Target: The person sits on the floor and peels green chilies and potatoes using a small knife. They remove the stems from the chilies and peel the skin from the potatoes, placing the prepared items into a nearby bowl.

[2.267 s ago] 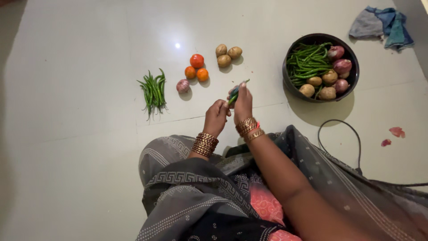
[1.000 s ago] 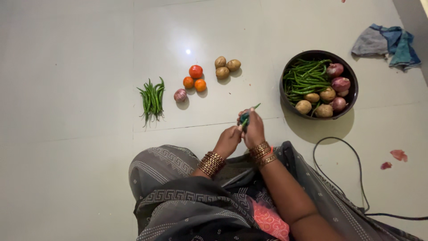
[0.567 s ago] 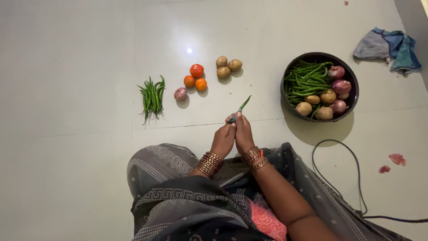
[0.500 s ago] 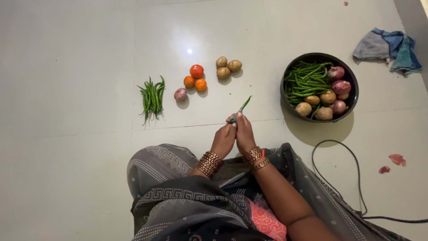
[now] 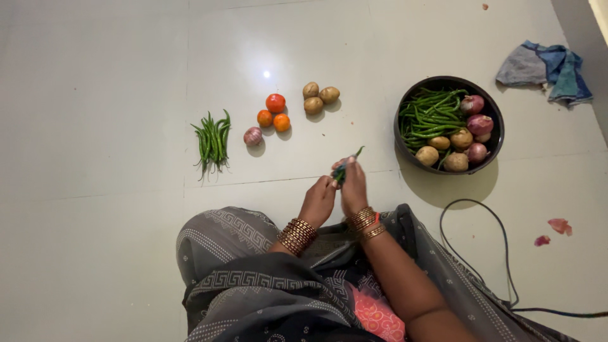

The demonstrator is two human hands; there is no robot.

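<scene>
I sit on a pale tiled floor. My right hand [image 5: 353, 188] grips a bunch of green chillies [image 5: 347, 166], their tips sticking up past my fingers. My left hand [image 5: 318, 201] is close beside it, fingertips touching the bunch at its lower end. Both wrists wear gold bangles. A dark round bowl [image 5: 491, 154] at the right holds more green chillies [image 5: 429, 118], potatoes and red onions. On the floor ahead lie a pile of green chillies [image 5: 213, 140], one red onion [image 5: 253, 135], three tomatoes [image 5: 274, 112] and three potatoes [image 5: 318, 97].
A crumpled grey and blue cloth [image 5: 546, 65] lies at the far right. A black cable [image 5: 482, 253] loops over the floor by my right side. Pink onion peels [image 5: 553, 229] lie at the right. My grey patterned garment [image 5: 253, 272] covers my lap.
My hands have drawn back from the floor toward my lap with the chillies held between them. The view has shifted slightly.
</scene>
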